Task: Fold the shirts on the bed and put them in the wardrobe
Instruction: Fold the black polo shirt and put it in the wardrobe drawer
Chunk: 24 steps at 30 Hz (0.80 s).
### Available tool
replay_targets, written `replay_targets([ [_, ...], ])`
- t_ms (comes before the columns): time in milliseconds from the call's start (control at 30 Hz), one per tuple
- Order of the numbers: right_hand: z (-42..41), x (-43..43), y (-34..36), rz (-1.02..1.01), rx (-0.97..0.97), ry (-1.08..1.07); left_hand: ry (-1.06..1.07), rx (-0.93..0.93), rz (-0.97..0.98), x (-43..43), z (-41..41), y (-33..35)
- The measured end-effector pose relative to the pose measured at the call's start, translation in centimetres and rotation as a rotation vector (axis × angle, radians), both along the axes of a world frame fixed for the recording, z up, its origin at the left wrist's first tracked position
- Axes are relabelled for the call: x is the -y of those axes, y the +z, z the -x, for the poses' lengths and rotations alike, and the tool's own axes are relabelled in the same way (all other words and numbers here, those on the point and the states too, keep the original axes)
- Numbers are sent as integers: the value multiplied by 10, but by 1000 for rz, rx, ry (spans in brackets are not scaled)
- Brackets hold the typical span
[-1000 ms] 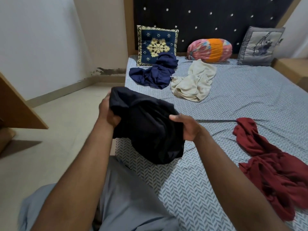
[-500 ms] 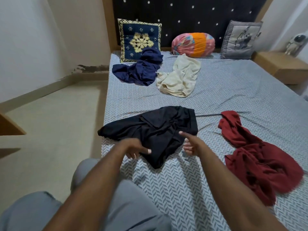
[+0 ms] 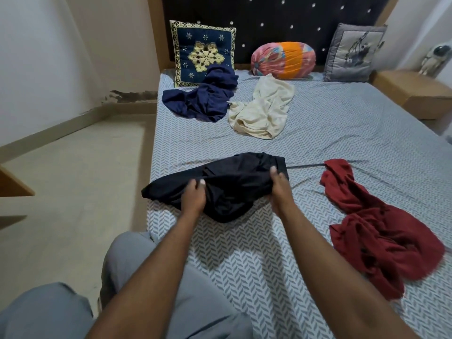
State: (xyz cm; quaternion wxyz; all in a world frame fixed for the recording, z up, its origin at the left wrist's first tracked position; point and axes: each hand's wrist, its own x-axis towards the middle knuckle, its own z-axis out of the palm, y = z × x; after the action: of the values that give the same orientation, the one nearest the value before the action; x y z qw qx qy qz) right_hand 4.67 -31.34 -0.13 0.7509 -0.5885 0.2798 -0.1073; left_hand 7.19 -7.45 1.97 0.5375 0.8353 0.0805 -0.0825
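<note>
A crumpled black shirt (image 3: pixel 232 182) lies near the left edge of the bed (image 3: pixel 342 133), part of it hanging past the edge. My left hand (image 3: pixel 193 198) pinches its fabric near the middle. My right hand (image 3: pixel 278 184) grips its right side. A dark red shirt (image 3: pixel 376 231) is bunched to the right. Further back lie a navy shirt (image 3: pixel 203 99) and a cream shirt (image 3: pixel 264 111), both crumpled.
Against the dark headboard lean a blue embroidered cushion (image 3: pixel 203 50), an orange-pink bolster (image 3: pixel 283 58) and a grey cushion (image 3: pixel 352 55). A wooden bedside table (image 3: pixel 413 91) carries a small figurine (image 3: pixel 435 58). Beige floor (image 3: pixel 80 182) runs along the left; my grey-trousered knees are below.
The black shirt, held up in both hands a second ago, was dropped onto the bed. Both hands then came back down and took hold of it.
</note>
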Motion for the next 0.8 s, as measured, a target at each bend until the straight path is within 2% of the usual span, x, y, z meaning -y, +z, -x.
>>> replay_targets([
  [67, -9, 26, 19, -168, 129, -144, 169, 14, 345, -16, -34, 28],
  [133, -14, 52, 39, -307, 191, -193, 266, 3, 688, -31, -64, 60],
  [167, -16, 65, 47, -340, 205, -185, 279, 24, 778, -39, -77, 74],
  [233, -16, 85, 55, -337, 178, -188, 261, 57, 799, -55, -93, 93],
  [300, -15, 106, 50, -157, 60, -281, 153, 3, 594, -74, -100, 86],
  [400, 0, 122, 30, 357, -323, -438, 113, 0, -31, -92, -85, 50],
  [433, 11, 112, 30, 492, -394, -469, 101, 44, -134, -90, -74, 38],
  [500, 28, 84, 27, 726, -376, -448, 52, 139, -197, -80, -49, 14],
  [567, 37, 55, 16, 834, -318, -243, -37, 165, -230, -67, -28, -11],
  [600, 38, 43, 4, 846, -313, -75, -112, 119, -267, -61, -20, -23],
  [700, 39, 14, -26, 952, -364, 349, -323, -60, -559, -53, -3, -47],
  [800, 39, -1, -44, 1167, -494, 425, -325, -23, -749, -61, 7, -61],
])
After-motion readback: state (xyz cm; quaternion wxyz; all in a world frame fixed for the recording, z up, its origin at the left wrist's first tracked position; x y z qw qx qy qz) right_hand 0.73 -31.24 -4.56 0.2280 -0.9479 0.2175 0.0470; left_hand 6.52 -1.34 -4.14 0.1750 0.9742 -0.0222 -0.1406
